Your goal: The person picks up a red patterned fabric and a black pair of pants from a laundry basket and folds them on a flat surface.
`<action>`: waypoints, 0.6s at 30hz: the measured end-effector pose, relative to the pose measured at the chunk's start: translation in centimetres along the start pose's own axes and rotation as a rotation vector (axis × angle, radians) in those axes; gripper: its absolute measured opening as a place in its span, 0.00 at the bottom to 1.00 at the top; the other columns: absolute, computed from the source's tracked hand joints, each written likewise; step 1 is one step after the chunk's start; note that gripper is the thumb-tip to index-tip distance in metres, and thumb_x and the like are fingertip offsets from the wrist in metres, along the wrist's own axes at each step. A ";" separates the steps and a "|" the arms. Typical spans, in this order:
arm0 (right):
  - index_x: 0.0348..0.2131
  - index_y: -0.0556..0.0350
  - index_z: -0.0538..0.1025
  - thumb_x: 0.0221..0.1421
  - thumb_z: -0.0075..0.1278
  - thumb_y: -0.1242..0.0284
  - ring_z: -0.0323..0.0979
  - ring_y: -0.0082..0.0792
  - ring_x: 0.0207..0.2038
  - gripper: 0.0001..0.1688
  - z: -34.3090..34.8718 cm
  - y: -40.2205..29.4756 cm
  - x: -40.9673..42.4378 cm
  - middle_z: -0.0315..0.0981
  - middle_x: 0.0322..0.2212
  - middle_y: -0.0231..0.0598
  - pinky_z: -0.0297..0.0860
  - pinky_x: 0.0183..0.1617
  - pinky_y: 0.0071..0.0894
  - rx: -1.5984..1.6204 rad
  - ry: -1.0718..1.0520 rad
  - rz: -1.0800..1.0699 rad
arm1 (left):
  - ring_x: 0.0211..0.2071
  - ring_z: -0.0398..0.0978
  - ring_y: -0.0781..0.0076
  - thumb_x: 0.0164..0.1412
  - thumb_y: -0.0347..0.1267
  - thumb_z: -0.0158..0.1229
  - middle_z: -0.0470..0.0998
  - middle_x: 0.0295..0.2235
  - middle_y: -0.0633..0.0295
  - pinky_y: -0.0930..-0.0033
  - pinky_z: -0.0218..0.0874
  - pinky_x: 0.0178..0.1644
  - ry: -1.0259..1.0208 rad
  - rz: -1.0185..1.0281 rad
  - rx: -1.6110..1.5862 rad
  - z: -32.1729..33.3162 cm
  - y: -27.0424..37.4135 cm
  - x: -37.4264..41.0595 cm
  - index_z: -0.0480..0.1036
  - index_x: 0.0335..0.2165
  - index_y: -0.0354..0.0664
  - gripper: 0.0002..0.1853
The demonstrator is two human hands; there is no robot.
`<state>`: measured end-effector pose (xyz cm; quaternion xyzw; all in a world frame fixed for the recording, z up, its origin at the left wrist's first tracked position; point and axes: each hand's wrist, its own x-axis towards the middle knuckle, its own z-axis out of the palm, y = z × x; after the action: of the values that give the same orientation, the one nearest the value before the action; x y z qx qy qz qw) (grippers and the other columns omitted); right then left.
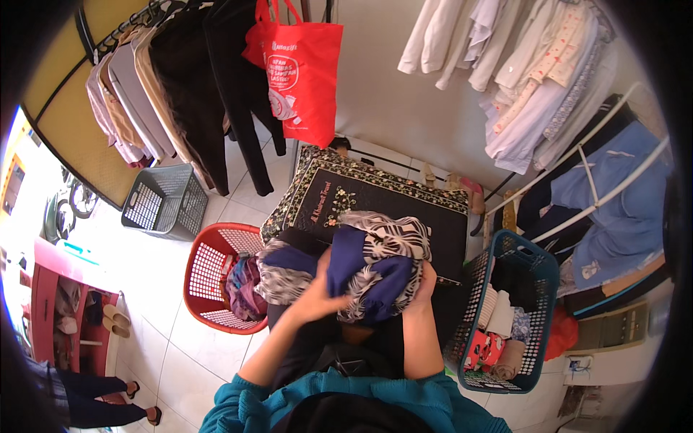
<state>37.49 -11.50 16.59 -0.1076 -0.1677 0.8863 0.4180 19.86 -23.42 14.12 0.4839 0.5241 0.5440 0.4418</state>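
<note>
A bunched navy and black-and-white patterned cloth (387, 265) is held up in front of me. My right hand (425, 287) grips its right side. On the left, my left hand (319, 295) lies against the cloth with thumb and fingers spread; whether it pinches any fabric is unclear. More of the same patterned cloth (284, 273) lies to the left, beside the red basket; whether it is one piece with the held cloth cannot be told. Behind the bundle is a black padded surface with a floral border (325, 195), bearing stitched writing.
A red plastic basket (208, 281) with coloured cloth stands at left, a grey basket (178, 203) behind it. A teal basket (547, 281) of rolled clothes stands at right. Clothes and a red bag (311, 81) hang above. A person's legs (103, 395) show at lower left.
</note>
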 end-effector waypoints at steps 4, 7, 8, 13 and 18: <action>0.49 0.61 0.65 0.54 0.34 0.67 0.68 0.42 0.46 0.25 4.6 -2.2 -1.2 0.67 0.44 0.46 0.62 0.54 0.41 -0.122 0.005 -0.227 | 0.58 0.49 0.56 0.37 0.37 0.70 0.50 0.56 0.46 0.63 0.40 0.61 -0.242 -0.038 0.302 3.6 -3.7 1.2 0.42 0.57 0.33 0.56; 0.50 0.62 0.64 0.57 0.36 0.62 0.67 0.42 0.47 0.27 7.6 -5.8 -2.3 0.66 0.47 0.45 0.61 0.54 0.41 0.089 -0.275 -0.218 | 0.59 0.49 0.59 0.37 0.39 0.70 0.52 0.56 0.46 0.66 0.39 0.62 -0.029 0.076 0.304 3.8 -4.4 1.3 0.41 0.57 0.33 0.57; 0.51 0.63 0.64 0.57 0.36 0.60 0.67 0.42 0.48 0.29 9.1 -6.5 -2.5 0.66 0.48 0.45 0.61 0.55 0.41 -0.009 -0.179 -0.320 | 0.58 0.50 0.58 0.36 0.40 0.71 0.54 0.55 0.46 0.66 0.40 0.62 -0.185 -0.064 -0.059 3.3 -7.3 1.5 0.40 0.57 0.32 0.59; 0.56 0.64 0.55 0.54 0.44 0.54 0.52 0.39 0.58 0.40 10.7 -10.8 -3.5 0.54 0.56 0.43 0.48 0.62 0.35 -0.399 -0.353 -0.697 | 0.50 0.64 0.67 0.50 0.38 0.62 0.68 0.47 0.54 0.68 0.51 0.56 -0.598 -0.254 -0.007 6.4 -2.1 0.8 0.61 0.50 0.32 0.32; 0.57 0.61 0.53 0.47 0.54 0.69 0.56 0.34 0.56 0.42 10.4 -14.8 -4.6 0.57 0.53 0.39 0.51 0.60 0.33 -0.712 -0.147 -0.643 | 0.38 0.69 0.75 0.54 0.23 0.51 0.75 0.35 0.63 0.72 0.60 0.45 -0.053 0.104 0.111 3.4 0.5 2.0 0.71 0.40 0.35 0.12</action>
<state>47.41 -8.44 32.14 -0.1235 -0.5144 0.6049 0.5951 22.93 -20.97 14.70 0.5485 0.5157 0.5232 0.3992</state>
